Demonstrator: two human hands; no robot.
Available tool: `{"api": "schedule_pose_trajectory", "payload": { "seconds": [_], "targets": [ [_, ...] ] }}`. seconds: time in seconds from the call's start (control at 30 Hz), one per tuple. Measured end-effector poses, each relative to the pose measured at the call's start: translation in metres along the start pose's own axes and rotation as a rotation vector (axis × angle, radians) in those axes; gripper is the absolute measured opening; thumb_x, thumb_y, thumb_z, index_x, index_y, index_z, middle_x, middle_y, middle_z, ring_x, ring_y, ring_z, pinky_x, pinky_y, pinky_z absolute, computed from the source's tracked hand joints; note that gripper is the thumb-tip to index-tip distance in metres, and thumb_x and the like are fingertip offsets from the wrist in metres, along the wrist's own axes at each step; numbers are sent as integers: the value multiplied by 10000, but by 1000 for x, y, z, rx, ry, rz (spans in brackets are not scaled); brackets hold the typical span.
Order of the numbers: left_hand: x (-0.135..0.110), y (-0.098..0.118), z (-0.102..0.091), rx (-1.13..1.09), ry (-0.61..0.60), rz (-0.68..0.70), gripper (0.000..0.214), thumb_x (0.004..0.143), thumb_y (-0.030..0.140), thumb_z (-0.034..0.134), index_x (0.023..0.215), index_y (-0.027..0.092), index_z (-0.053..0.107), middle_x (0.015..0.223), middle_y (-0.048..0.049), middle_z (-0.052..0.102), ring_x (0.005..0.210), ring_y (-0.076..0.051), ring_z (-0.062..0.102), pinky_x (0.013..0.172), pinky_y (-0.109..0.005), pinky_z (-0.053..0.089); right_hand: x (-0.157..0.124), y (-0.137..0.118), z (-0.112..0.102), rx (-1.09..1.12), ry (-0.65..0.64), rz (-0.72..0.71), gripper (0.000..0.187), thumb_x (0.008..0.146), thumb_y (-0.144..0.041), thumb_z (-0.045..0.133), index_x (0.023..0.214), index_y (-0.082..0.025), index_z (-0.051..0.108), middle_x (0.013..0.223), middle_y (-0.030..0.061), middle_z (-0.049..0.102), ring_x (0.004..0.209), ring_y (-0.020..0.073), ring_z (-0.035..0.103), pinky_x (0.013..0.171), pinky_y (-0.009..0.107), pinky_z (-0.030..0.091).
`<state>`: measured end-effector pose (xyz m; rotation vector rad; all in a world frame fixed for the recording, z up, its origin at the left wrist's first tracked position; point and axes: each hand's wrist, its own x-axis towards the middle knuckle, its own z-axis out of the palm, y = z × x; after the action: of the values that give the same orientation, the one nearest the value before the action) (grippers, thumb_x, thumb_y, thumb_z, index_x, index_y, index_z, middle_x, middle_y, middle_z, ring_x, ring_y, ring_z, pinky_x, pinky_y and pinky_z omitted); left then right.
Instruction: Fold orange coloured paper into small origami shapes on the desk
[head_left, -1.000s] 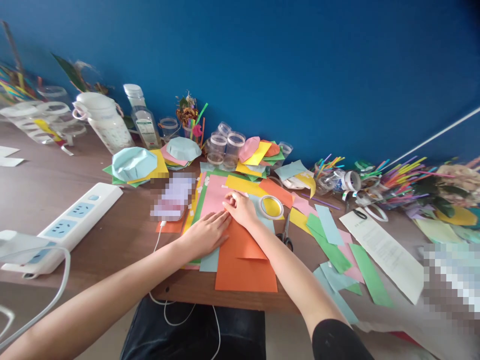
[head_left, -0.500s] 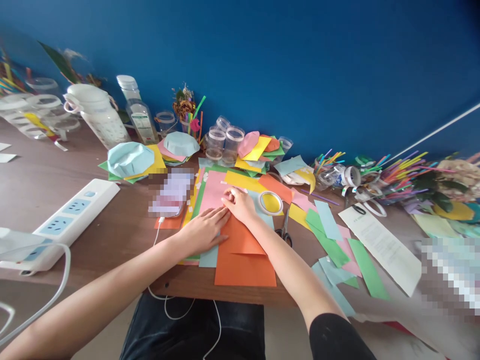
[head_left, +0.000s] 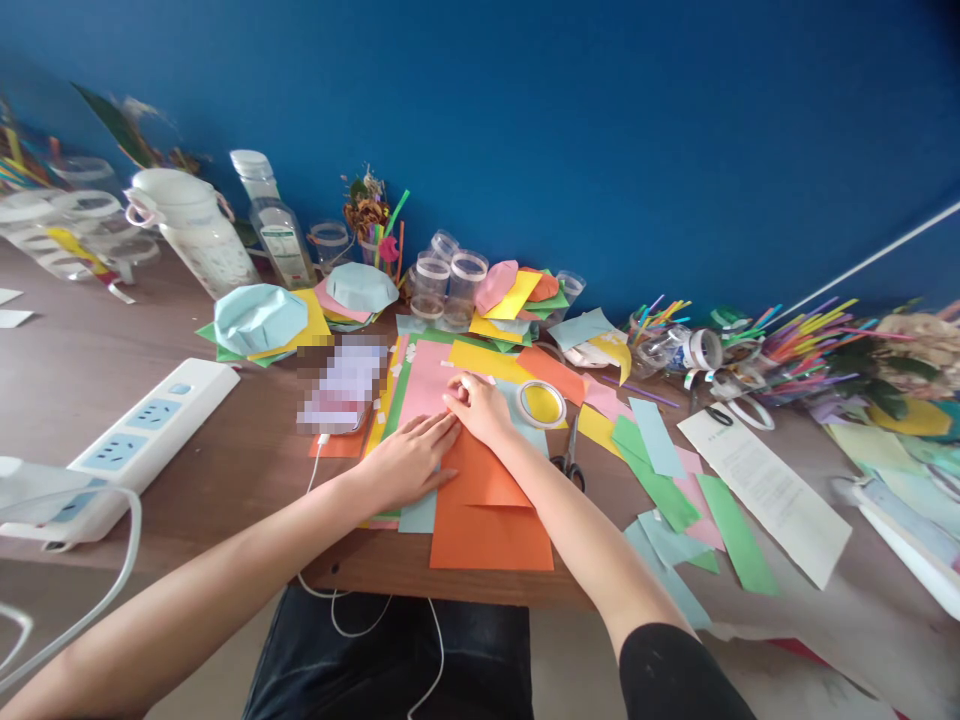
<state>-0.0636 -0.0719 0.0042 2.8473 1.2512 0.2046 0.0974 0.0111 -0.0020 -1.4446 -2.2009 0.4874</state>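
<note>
Fingers [head_left: 439, 437] of left hand [head_left: 409, 463] flat, of right hand [head_left: 476, 408] curled, on pink paper [head_left: 424, 385]

Nothing can be read so far! Lines of small print are seen on the long white sheet [head_left: 763, 498] over on the right, but not a word is made out. A green-and-white label [head_left: 282, 252] is carried on the plastic bottle [head_left: 271, 215] by the wall, and it is too small to be read. The pixelated block [head_left: 342, 384] is blurred out entirely.
</note>
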Motion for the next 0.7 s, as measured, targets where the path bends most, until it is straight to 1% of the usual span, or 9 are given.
{"api": "schedule_pose_trajectory", "payload": {
  "seconds": [0.27, 0.47, 0.57, 0.7],
  "targets": [
    [-1, -2, 3, -17, 34, 16, 613, 948, 500, 315, 1395, 82, 344, 1410, -180, 416, 1324, -281, 356, 1074, -419, 290, 0, 0, 0, -1, 15, -10, 143, 820, -299, 599, 944, -230, 585, 818, -13, 622, 770, 146, 580, 772, 286, 438],
    [0, -1, 3, 11, 7, 1, 606, 939, 485, 359, 1379, 69, 373, 1423, -173, 404, 1320, -282, 364, 1084, -405, 284, 1, 0, 0, 19, 22, -15, 142, 814, -282, 606, 943, -223, 593, 823, -11, 631, 767, 143, 584, 806, 293, 440],
    [0, -1, 1, 22, -17, 2, 613, 931, 477, 386, 1376, 54, 378, 1436, -172, 387, 1326, -284, 356, 1083, -399, 289, 3, 0, 1, 18, 13, 3, 117, 813, -278, 603, 919, -229, 602, 803, -17, 639, 762, 143, 591, 794, 288, 445],
    [0, 0, -2, 28, -23, 5, 603, 929, 465, 395, 1379, 64, 374, 1438, -170, 386, 1320, -276, 369, 1074, -383, 302, 8, 3, 3, 20, 45, 0, 78, 800, -254, 603, 872, -225, 612, 754, -21, 641, 724, 139, 593, 719, 255, 448]
  ]
}}
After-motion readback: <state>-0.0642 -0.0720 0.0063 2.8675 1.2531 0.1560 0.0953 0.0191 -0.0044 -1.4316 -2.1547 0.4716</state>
